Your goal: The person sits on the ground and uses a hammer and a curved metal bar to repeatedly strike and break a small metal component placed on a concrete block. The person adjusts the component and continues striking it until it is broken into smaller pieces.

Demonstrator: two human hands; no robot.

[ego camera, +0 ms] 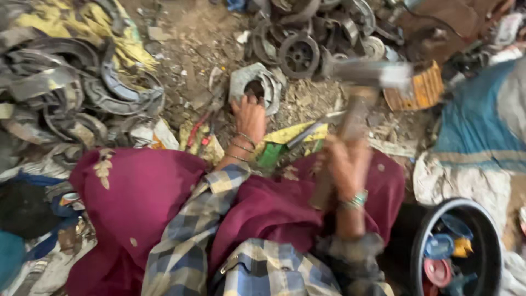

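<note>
My left hand [249,118] is pressing spread fingers on the grey ring-shaped metal casting [255,85] at twelve o'clock while my right hand [345,164] is gripping the blurred wooden-handled steel hammer [372,74], fist closed

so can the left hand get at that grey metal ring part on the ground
Probably yes: the left hand already rests on the near edge of the grey metal ring part, with nothing lying between them.

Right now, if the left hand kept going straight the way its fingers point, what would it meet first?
The left hand already rests its fingertips on the grey metal ring part; that comes first. Past it lies bare dirt ground, though depth is unclear.
</note>
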